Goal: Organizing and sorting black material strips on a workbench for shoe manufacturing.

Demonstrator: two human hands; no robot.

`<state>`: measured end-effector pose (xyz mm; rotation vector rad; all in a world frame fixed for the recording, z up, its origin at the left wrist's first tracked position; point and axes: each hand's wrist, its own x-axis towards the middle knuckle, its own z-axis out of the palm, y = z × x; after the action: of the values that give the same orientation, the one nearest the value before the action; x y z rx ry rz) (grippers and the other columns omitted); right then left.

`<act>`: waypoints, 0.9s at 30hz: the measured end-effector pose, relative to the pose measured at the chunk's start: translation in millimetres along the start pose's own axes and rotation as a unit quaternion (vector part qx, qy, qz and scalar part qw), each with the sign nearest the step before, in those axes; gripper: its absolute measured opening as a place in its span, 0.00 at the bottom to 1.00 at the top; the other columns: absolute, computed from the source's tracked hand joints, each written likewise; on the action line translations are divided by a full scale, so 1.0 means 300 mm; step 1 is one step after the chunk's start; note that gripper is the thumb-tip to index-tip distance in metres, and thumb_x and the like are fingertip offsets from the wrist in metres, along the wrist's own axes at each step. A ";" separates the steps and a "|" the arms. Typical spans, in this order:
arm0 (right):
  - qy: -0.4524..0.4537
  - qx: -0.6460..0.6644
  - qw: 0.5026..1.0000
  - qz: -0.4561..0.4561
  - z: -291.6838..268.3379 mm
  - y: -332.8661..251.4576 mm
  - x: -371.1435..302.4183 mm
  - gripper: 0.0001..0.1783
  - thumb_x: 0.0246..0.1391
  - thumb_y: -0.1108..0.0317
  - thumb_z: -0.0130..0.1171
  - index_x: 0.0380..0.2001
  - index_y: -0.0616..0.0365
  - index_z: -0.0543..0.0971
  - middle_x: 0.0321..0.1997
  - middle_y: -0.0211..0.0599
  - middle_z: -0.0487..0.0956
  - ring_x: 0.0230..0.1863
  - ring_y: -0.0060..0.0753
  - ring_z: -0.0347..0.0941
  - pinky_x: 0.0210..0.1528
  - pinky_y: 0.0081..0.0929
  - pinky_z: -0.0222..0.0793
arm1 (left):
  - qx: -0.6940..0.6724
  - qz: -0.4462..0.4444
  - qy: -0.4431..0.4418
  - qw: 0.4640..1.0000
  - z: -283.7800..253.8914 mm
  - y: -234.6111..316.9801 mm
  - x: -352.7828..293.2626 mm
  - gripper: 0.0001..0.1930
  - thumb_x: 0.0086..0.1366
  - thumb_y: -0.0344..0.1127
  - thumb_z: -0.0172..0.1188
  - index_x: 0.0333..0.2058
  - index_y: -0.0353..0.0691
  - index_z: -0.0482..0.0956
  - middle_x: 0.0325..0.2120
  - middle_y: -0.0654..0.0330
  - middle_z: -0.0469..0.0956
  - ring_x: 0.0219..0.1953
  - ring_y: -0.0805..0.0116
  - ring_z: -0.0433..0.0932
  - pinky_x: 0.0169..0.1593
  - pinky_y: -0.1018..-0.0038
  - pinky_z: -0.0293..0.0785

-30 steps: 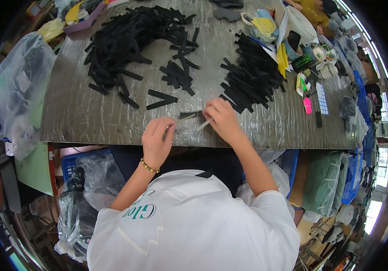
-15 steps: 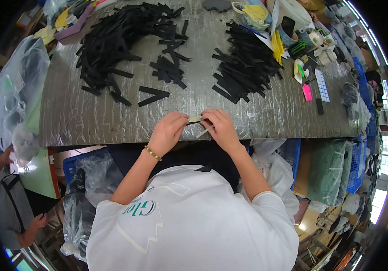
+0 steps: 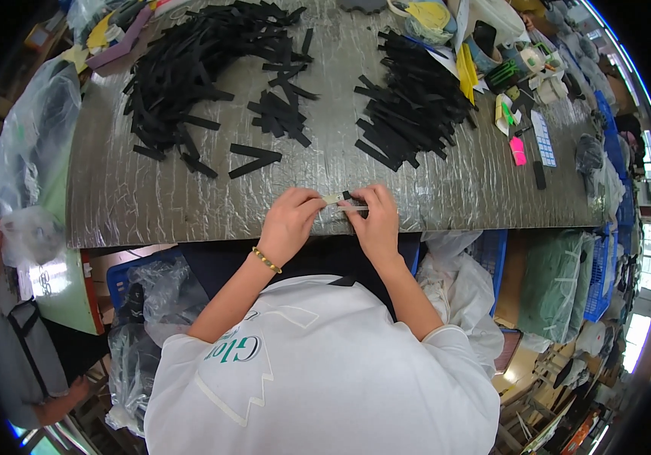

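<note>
Close to the table's near edge, my left hand (image 3: 293,220) pinches a small pale flat piece (image 3: 333,199) that sticks out toward the right. A short bit of black strap (image 3: 347,195) shows at its right end, beside the fingertips of my right hand (image 3: 376,224). That hand is closed and also has a thin whitish stick (image 3: 354,208) lying nearly level across its fingers. The fingers hide how the strap and pale piece are joined. Beyond my hands lie a few loose black straps (image 3: 253,158), a small cluster of straps (image 3: 278,117) and a bigger heap of black straps (image 3: 181,68).
Another pile of black straps (image 3: 416,98) lies right of centre on the plastic-covered table (image 3: 189,208). A pink piece (image 3: 518,151), a blue-and-white card (image 3: 542,140) and tubs (image 3: 485,57) sit at the right. At far left, another person's arm (image 3: 60,406) is near a plastic bag (image 3: 33,144).
The whitish stick has swung from a slant to nearly level. A black strap end now shows by my right fingertips. My left hand shifted slightly right; the person at left moved.
</note>
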<state>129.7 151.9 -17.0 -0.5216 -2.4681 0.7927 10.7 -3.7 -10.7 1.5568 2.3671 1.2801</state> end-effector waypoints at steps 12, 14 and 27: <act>-0.009 0.062 0.997 0.050 0.007 -0.004 -0.012 0.09 0.55 0.68 0.66 0.35 0.60 0.78 0.36 0.42 0.73 0.39 0.49 0.72 0.43 0.39 0.67 | -0.003 0.007 -0.002 1.000 0.023 0.008 0.018 0.12 0.55 0.22 0.60 0.38 0.38 0.84 0.35 0.59 0.79 0.40 0.56 0.77 0.45 0.64 0.76; 0.013 0.133 0.990 0.050 -0.026 -0.004 0.013 0.07 0.58 0.70 0.62 0.35 0.61 0.77 0.38 0.44 0.72 0.40 0.50 0.71 0.45 0.38 0.67 | 0.003 0.006 -0.014 1.000 0.020 0.009 0.020 0.14 0.54 0.21 0.61 0.39 0.39 0.85 0.35 0.58 0.79 0.40 0.56 0.77 0.44 0.64 0.76; -0.087 0.247 0.957 0.128 -0.055 0.008 0.047 0.12 0.63 0.67 0.60 0.37 0.68 0.81 0.31 0.44 0.82 0.29 0.30 0.79 0.34 0.25 0.73 | 0.064 0.034 -0.018 0.997 0.024 0.016 0.022 0.17 0.52 0.22 0.58 0.40 0.43 0.86 0.30 0.62 0.75 0.36 0.62 0.76 0.41 0.68 0.77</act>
<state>128.0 167.9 -2.1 -0.6046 -2.2490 1.5644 14.2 6.6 -9.8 1.6943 2.4381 1.1234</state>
